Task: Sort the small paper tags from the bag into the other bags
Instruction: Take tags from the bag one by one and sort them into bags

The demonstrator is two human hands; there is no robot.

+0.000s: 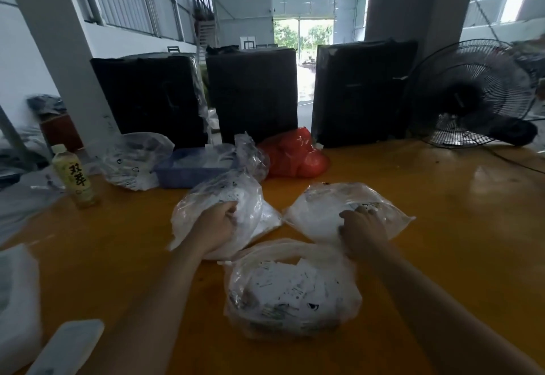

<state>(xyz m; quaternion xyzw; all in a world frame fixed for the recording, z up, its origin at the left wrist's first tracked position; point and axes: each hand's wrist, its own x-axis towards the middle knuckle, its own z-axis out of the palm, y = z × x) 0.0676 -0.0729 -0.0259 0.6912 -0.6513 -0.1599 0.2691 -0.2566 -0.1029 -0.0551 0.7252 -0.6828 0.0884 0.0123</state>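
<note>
My left hand [219,225] curls on the crinkly clear plastic bag [218,212] at ten o'clock. Right hand [361,231] grips the flat clear bag [330,206] at two. Tag-filled source bag [292,289] at six: light, slippery; take its neck.

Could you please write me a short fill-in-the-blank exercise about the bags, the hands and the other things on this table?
1. The left hand grips the top of a clear ____ on the left.
2. The tea bottle stands near the table's ____ edge.
3. Behind the blue tray lies a bag coloured ____.
4. The fan stands on the ____ side of the table.

Missing words: bag; left; red; right
</note>
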